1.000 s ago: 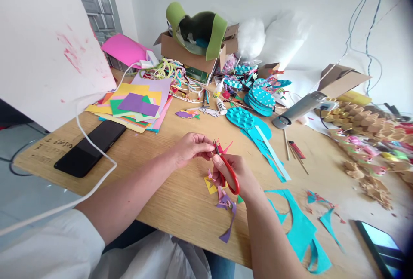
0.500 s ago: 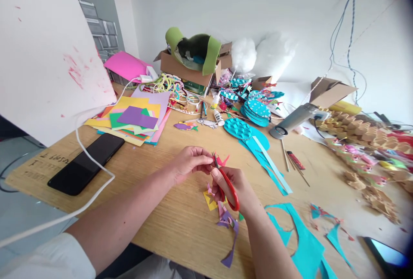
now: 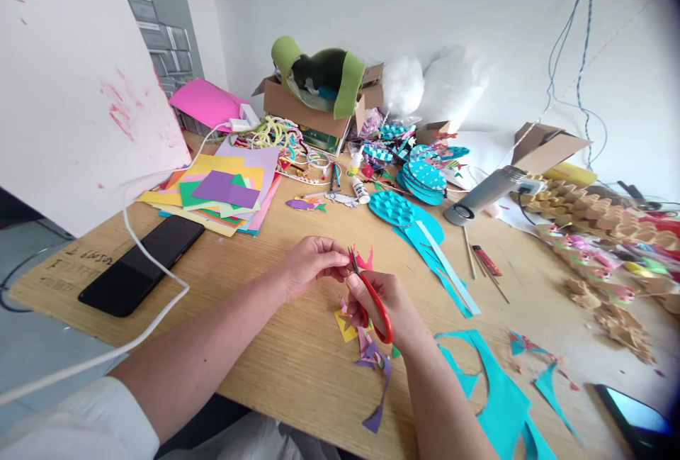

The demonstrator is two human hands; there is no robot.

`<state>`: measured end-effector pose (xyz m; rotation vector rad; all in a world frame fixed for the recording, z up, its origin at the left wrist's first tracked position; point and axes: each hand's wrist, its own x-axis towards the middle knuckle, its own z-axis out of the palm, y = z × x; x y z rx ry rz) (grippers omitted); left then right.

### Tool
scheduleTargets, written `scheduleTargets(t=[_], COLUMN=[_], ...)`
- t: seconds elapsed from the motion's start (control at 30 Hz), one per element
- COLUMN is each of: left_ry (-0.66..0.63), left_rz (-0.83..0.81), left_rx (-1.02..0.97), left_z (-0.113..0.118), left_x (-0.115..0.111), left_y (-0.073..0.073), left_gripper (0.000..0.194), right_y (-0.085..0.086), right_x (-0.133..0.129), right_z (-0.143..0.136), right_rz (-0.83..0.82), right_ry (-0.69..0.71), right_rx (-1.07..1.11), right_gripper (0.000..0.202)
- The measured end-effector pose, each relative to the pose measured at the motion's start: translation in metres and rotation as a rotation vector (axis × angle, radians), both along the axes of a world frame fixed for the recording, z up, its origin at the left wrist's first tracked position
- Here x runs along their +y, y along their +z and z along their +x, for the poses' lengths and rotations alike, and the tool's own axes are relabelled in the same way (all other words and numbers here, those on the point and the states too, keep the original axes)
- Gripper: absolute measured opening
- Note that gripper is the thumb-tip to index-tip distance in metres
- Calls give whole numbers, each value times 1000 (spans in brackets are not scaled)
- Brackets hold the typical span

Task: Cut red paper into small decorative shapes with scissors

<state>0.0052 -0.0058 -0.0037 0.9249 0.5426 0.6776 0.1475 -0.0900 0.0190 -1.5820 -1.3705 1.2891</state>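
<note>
My right hand is closed round red-handled scissors, their narrow blades pointing away from me and close to my left fingertips. With thumb and fingers pinched, my left hand holds a small red paper piece, partly hidden behind the blades and fingers. Below the hands lie paper scraps: a yellow one with a star-shaped cutout, pink bits, and a curled purple strip. A purple paper fish lies beyond my left hand, near a small white bottle.
Stacked coloured paper and a black phone with a white cable across it are at left. Turquoise felt offcuts lie at right, a metal flask behind. A cardboard box stands at the back.
The red paper piece has turned slightly by the blades, and a little more of it shows. Both hands stay close together, and the whole view has shifted slightly.
</note>
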Motion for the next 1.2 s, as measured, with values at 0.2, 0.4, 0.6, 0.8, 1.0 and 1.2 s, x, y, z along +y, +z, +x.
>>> scheduleTargets(t=[0.2, 0.4, 0.6, 0.8, 1.0, 1.2], left_ry=[-13, -31, -32, 7, 6, -4], left_rz=[13, 21, 59, 32, 31, 25], left_rx=[6, 10, 24, 3, 13, 18], left_z=[0, -1, 0, 1, 1, 1], left_x=[1, 1, -1, -1, -1, -1], left_y=[0, 1, 2, 1, 1, 2], left_gripper=[16, 17, 19, 21, 22, 21], right_y=[0, 1, -1, -3, 0, 3], right_x=[-1, -1, -1, 0, 0, -2], right_z=[1, -1, -2, -3, -3, -3], right_rz=[-14, 16, 24, 10, 8, 33], right_ry=[-9, -26, -58, -69, -69, -51], right_rx=[6, 7, -9, 26, 19, 1], right_gripper=[52, 53, 53, 51, 50, 50])
